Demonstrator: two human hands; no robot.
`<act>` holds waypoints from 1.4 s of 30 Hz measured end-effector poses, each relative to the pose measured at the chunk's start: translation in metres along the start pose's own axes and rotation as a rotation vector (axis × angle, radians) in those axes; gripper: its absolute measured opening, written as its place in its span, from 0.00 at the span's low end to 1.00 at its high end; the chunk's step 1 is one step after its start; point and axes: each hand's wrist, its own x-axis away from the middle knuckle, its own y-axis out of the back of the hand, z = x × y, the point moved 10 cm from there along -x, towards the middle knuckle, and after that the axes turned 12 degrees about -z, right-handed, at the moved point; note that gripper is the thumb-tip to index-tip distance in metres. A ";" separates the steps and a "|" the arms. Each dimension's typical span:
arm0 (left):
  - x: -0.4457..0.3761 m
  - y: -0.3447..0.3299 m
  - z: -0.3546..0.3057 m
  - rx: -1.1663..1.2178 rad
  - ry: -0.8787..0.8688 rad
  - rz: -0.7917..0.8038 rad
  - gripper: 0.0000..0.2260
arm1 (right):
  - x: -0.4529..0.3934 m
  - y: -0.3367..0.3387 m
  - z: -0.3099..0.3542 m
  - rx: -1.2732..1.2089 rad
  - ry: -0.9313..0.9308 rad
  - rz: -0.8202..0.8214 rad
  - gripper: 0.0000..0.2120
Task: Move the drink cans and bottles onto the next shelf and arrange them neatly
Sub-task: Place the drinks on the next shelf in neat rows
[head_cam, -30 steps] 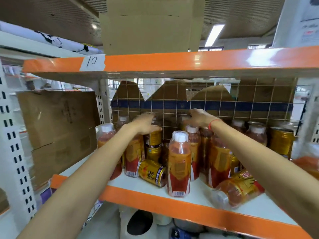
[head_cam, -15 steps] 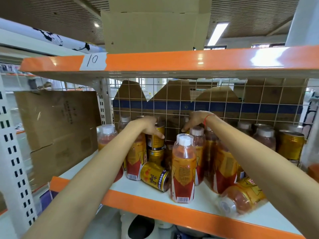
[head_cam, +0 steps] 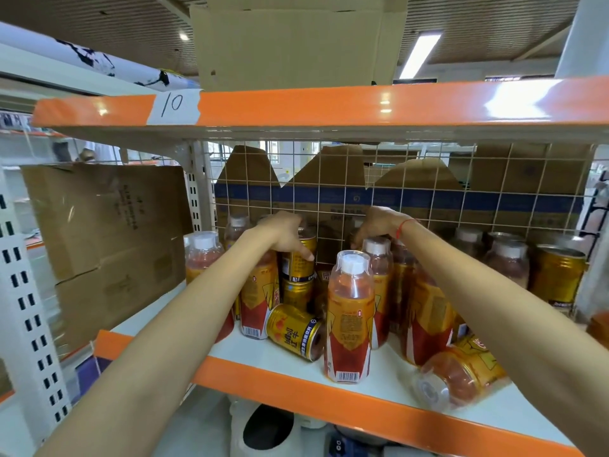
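Note:
Orange-labelled drink bottles with white caps and gold cans crowd the white shelf [head_cam: 514, 420]. My left hand [head_cam: 285, 234] wraps over the top of an upright gold can [head_cam: 298, 267] that stands stacked on another gold can [head_cam: 296, 291] near the back. My right hand [head_cam: 379, 225] curls down behind a capped bottle [head_cam: 377, 255]; what its fingers touch is hidden. One bottle [head_cam: 349, 319] stands alone at the front. A gold can [head_cam: 293, 331] lies on its side, and a bottle [head_cam: 461, 374] lies tipped at the front right.
A wire mesh [head_cam: 428, 179] closes the shelf's back, with cardboard behind it. A large cardboard box [head_cam: 108, 225] fills the bay to the left. The upper shelf edge [head_cam: 329, 103] bears a "10" label, with a box [head_cam: 296, 44] on top. More cans [head_cam: 557, 275] stand at the far right.
My left thumb has come down the front of the upper gold can. My right hand has dropped lower behind the bottles. The bottles and cans have not moved.

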 end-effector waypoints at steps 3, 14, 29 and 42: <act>0.000 0.004 -0.004 0.011 -0.017 -0.008 0.36 | 0.008 0.011 0.005 -0.116 0.041 -0.085 0.20; 0.008 0.029 -0.026 0.145 -0.110 -0.064 0.37 | 0.033 0.048 0.025 -0.430 0.223 -0.319 0.30; 0.044 0.053 -0.014 0.218 -0.105 -0.033 0.35 | 0.076 0.090 0.035 -0.596 0.231 -0.365 0.25; 0.085 0.047 -0.028 0.200 -0.106 0.162 0.31 | 0.121 0.116 -0.013 -0.388 0.109 -0.340 0.25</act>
